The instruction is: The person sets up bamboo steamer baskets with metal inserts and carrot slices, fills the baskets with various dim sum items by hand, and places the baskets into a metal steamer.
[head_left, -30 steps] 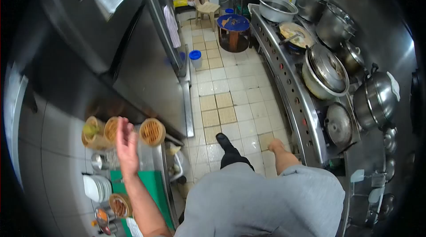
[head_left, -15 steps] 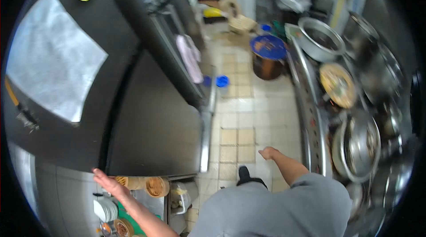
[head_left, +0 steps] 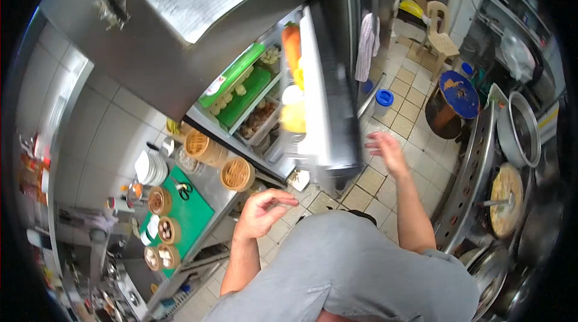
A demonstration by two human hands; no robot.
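Observation:
The lower fridge door [head_left: 337,123] stands open, its inner shelves holding carrots and yellow items. Inside the fridge are green trays [head_left: 247,96] with pale dumplings and a clear bin [head_left: 260,120] of brownish food. Just right of the door's outer face is my right hand [head_left: 387,152], fingers apart and nothing in it. My left hand [head_left: 263,212] hovers below the fridge opening, loosely curled with fingers apart and holding nothing. A bamboo steamer [head_left: 238,174] on the counter is the thing nearest on its left.
On the left counter, a green cutting board [head_left: 195,201] carries scissors [head_left: 182,188] and small steamer baskets [head_left: 168,230]; white plates [head_left: 152,168] are stacked behind. A stove [head_left: 460,201] with pots runs along the right. A blue-lidded barrel [head_left: 454,102] and a chair [head_left: 441,39] stand farther back.
The lower fridge door has gone from shut to open, showing the food inside. My view has swung left. My left hand has come away from the fridge front, and my right hand has risen beside the door.

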